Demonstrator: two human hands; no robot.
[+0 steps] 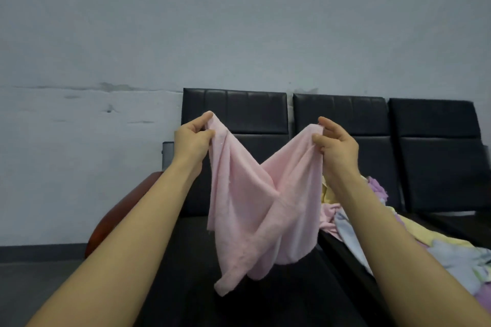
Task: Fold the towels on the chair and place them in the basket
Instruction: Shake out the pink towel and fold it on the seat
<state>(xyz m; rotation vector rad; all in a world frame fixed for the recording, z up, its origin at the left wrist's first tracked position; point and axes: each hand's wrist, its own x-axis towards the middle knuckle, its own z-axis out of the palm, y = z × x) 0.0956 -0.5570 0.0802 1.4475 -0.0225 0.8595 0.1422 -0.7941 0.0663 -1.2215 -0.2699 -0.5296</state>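
Note:
A pink towel (255, 210) hangs in the air above the left seat of a black bench (239, 114). My left hand (192, 138) pinches its upper left corner between thumb and fingers. My right hand (337, 146) pinches the upper right corner. The cloth sags in the middle and twists where its two halves cross, with the lower end dangling over the seat. A pile of towels (438, 244) in yellow, pale blue, purple and pink lies on the middle seat to the right. No basket is in view.
The bench has three padded backs, the far right one (435, 127) behind the pile. A reddish-brown armrest (117, 210) curves at the bench's left end. A grey wall (239, 21) stands behind, and dark floor (34, 281) shows at the lower left.

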